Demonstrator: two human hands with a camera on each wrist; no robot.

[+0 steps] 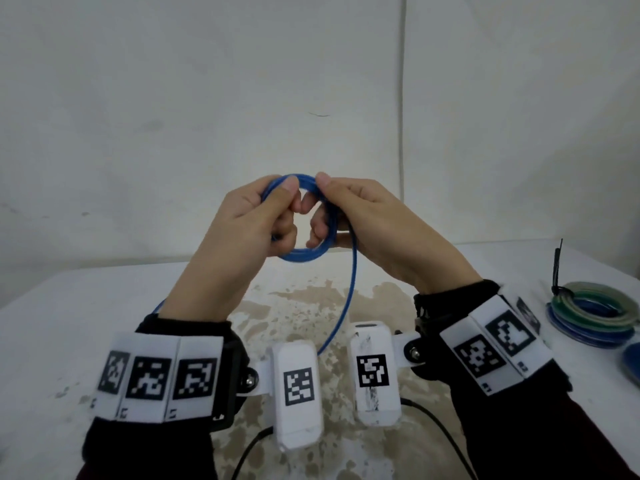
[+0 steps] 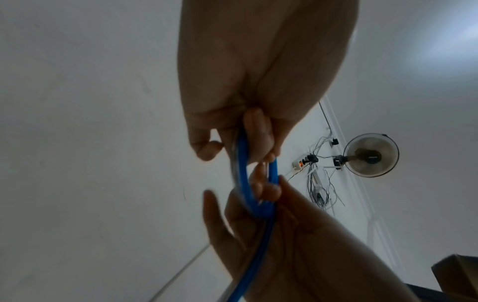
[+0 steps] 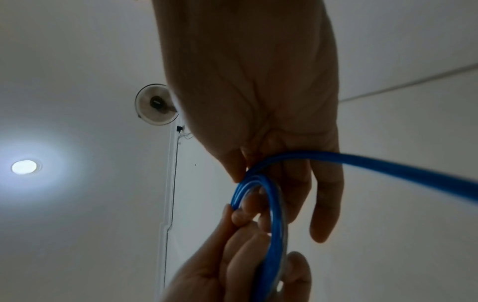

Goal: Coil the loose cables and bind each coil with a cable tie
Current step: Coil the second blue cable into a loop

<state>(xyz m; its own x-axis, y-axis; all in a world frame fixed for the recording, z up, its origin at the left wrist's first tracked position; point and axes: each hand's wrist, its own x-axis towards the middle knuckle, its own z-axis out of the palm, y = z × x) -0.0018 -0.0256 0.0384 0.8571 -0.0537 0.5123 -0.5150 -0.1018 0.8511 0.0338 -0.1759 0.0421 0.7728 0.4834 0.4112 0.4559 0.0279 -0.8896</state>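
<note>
A blue cable coil (image 1: 304,253) of a few small loops is held up above the table between both hands. My left hand (image 1: 263,216) grips its left side, thumb pressed on the top of the loops. My right hand (image 1: 349,213) pinches the right side, thumb on top. A loose blue tail (image 1: 346,299) hangs from the coil down toward the table between my wrists. In the left wrist view the blue cable coil (image 2: 245,183) shows edge-on between the fingers. In the right wrist view the blue cable coil (image 3: 274,220) runs through both hands, its tail (image 3: 388,165) leading off right.
At the table's right edge lies a stack of finished coils (image 1: 595,313), green and blue, with a black cable tie (image 1: 557,268) sticking up from it. The white table (image 1: 69,323) has a stained brown patch in the middle. Black cords run off the wrist cameras near the front edge.
</note>
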